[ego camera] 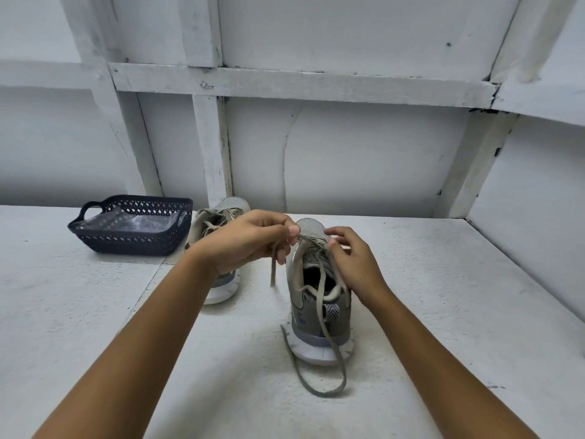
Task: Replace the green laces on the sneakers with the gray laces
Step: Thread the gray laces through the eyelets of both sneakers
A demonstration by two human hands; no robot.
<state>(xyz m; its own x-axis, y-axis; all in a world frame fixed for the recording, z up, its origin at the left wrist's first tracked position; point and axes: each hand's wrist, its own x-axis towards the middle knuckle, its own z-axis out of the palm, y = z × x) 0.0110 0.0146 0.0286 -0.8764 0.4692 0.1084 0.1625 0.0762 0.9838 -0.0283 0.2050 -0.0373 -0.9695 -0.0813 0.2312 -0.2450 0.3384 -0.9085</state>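
left grip (243,242) pinched on the olive-gray lace (273,267), right grip (357,264) at the gray mesh sneaker (304,316), hold unclear

Gray near sneaker (319,312) upright, heel nearest, its loose lace (321,283) over the heel; far sneaker (226,207) behind, laced.

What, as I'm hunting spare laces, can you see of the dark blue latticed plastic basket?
The dark blue plastic basket is rectangular, with diamond-lattice walls and a loop handle at each end. It sits upright on the white table, close beside the farther grey sneaker; contact is unclear. Inside lies crinkled clear plastic; no laces show.
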